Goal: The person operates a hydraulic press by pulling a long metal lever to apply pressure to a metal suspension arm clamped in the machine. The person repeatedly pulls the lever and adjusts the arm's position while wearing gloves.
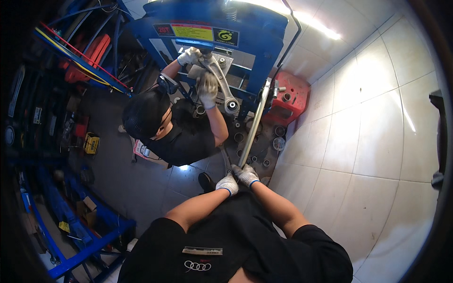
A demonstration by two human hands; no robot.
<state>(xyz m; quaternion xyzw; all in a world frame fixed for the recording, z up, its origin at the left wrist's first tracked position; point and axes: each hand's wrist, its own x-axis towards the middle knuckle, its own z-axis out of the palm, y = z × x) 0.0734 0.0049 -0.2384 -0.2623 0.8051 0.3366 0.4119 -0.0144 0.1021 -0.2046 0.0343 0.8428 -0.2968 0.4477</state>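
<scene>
**Right hand (246, 175) grips a long metal lever (254, 127) beside a blue press (264, 52)**

The lever leans up from the wearer's hands toward one o'clock, just right of the press frame. The gloved right hand is curled closed around its lower end. The left hand (227, 184), also gloved, sits just beside it at eight o'clock, fingers bent near a thin dark bar (226, 159); I can't tell whether it grips that.

At two o'clock of the lever's middle stands a red stool (298, 89); metal rings (279, 144) lie at four o'clock. At nine, a co-worker (186, 141) in black has gloved hands at a silver arm-shaped part (220, 79) in the press.
</scene>
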